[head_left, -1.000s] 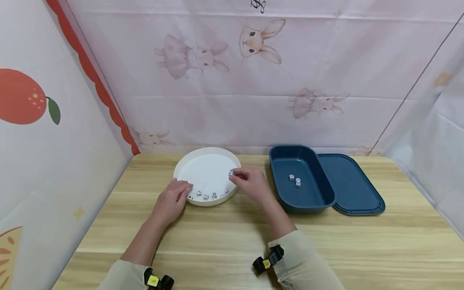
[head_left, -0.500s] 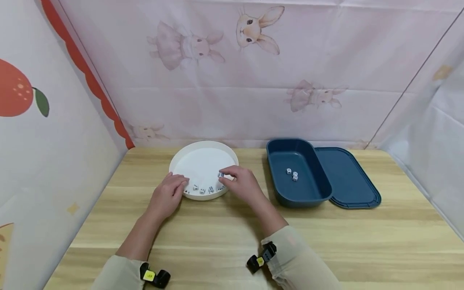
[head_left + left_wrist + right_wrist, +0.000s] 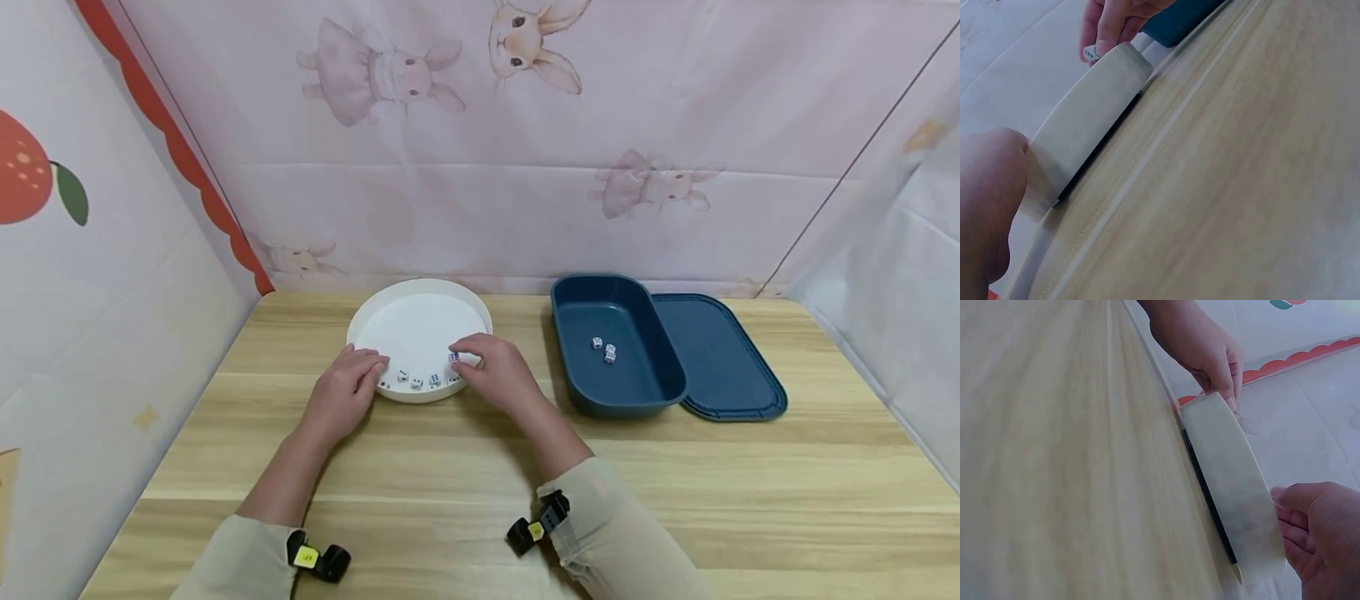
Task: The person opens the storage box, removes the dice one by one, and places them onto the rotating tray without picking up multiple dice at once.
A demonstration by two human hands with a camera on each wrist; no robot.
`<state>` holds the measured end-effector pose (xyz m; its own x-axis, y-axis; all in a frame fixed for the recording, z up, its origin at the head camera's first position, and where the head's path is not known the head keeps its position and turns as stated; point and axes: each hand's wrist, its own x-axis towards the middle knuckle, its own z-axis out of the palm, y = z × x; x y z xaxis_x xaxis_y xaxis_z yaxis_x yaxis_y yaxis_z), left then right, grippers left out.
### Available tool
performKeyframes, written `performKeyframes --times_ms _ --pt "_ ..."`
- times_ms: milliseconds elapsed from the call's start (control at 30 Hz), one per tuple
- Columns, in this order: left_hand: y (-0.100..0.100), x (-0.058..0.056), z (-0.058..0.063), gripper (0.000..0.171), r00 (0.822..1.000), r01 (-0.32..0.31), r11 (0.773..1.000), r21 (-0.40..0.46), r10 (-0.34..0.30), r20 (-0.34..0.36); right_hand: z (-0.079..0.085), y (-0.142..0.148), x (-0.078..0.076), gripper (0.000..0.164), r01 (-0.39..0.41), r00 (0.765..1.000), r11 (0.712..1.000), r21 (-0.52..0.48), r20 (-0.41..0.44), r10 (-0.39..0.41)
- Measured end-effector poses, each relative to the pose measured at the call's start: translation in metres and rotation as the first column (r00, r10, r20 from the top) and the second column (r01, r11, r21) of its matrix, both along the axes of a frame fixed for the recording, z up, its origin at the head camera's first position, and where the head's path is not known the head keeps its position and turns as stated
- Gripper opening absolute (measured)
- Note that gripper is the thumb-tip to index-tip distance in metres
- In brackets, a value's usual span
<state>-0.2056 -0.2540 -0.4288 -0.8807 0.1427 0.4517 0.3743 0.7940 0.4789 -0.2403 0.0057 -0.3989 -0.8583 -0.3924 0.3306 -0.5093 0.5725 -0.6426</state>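
A round white tray (image 3: pixel 420 321) with a raised rim stands on the table, several white dice (image 3: pixel 416 383) with dark pips lying along its near side. My left hand (image 3: pixel 341 390) grips the tray's near-left rim; its fingertips are partly hidden. Over the tray's right part, my right hand (image 3: pixel 498 373) pinches a die (image 3: pixel 453 357) between thumb and forefinger. That die also shows in the left wrist view, a white die (image 3: pixel 1090 52) just above the rim. Farther right, a deep blue rectangular box (image 3: pixel 626 392) has 3 dice (image 3: pixel 610 354) on its bottom.
A flat blue lid (image 3: pixel 723 358) lies right of the box, one edge against or under it. Wood-grain table (image 3: pixel 420 483) extends in front of the tray and box. Printed cloth walls (image 3: pixel 540 208) stand behind and at both sides.
My right hand has moved left from the tray's right rim to over its inside, the die still pinched. My left hand stays at the rim. The head view has tilted slightly down.
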Motion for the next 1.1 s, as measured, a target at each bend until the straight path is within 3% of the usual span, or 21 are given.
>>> performKeyframes --times_ms 633,767,867,1000,1100 --pt "0.003 0.0 0.001 0.023 1.0 0.007 1.0 -0.008 -0.007 0.013 0.005 0.005 0.001 0.027 -0.004 1.0 0.999 0.035 0.029 0.003" --pt "0.003 0.001 0.0 0.023 1.0 0.004 1.0 -0.023 -0.004 0.009 0.017 0.015 0.003 0.03 0.025 0.998 0.999 0.037 0.061 -0.027" --pt "0.002 0.001 0.0 0.023 1.0 0.007 1.0 -0.02 -0.007 0.006 0.032 0.033 0.001 0.032 0.084 0.996 0.996 0.022 0.035 -0.085" --pt "0.001 0.001 0.001 0.023 1.0 0.006 1.0 -0.02 -0.006 -0.002 0.053 0.07 -0.004 0.034 0.182 0.983 0.983 -0.026 -0.022 -0.183" --pt "0.001 0.001 0.002 0.023 1.0 0.003 1.0 -0.022 -0.003 -0.003 0.064 0.103 -0.006 0.038 0.254 0.967 0.966 -0.051 0.036 -0.252"
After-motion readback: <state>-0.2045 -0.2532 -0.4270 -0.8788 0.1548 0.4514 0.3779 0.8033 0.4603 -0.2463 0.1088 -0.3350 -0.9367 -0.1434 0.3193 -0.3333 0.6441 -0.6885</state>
